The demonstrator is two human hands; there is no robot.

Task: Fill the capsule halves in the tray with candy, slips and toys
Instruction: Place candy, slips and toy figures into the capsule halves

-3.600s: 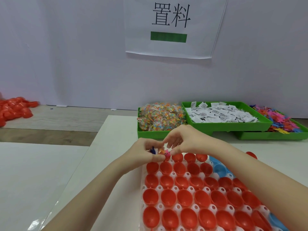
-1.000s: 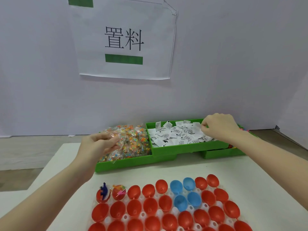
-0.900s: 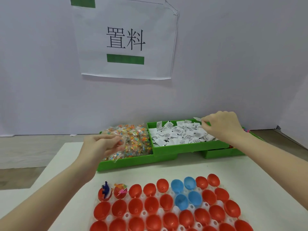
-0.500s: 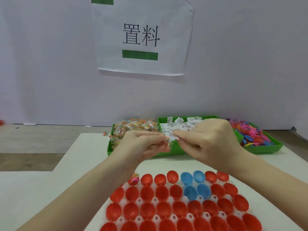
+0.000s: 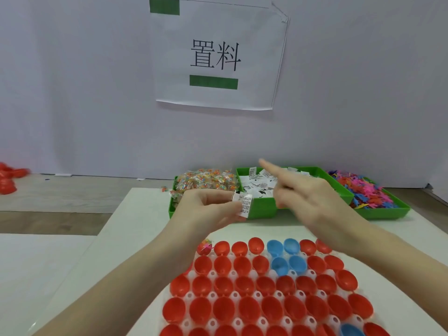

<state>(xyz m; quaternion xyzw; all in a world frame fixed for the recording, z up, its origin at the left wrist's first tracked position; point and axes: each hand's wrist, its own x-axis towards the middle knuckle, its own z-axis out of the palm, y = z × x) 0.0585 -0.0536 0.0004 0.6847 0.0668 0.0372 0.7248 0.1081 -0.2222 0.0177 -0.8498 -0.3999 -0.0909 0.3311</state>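
Note:
My left hand (image 5: pixel 208 209) pinches a white printed slip (image 5: pixel 245 204), with a clear candy wrapper edge showing behind it, above the far left of the white capsule tray (image 5: pixel 213 297). My right hand (image 5: pixel 305 200) hovers just right of it with fingers spread and the forefinger pointing up-left, holding nothing. The tray holds several red capsule halves (image 5: pixel 225 284) and a few blue ones (image 5: pixel 288 263). One far-left half (image 5: pixel 205 246) has colourful contents. Behind stand green bins of candy (image 5: pixel 206 181), slips (image 5: pixel 264 187) and toys (image 5: pixel 368 192).
A pile of red capsule halves (image 5: pixel 9 178) lies at the far left by the wall. A paper sign (image 5: pixel 215 57) hangs on the white wall behind the bins. The white table top (image 5: pixel 131 224) extends left of the tray.
Both hands came back from the bins and met above the tray. The right hand passed the slip to the left hand and has now let go, its fingers spreading.

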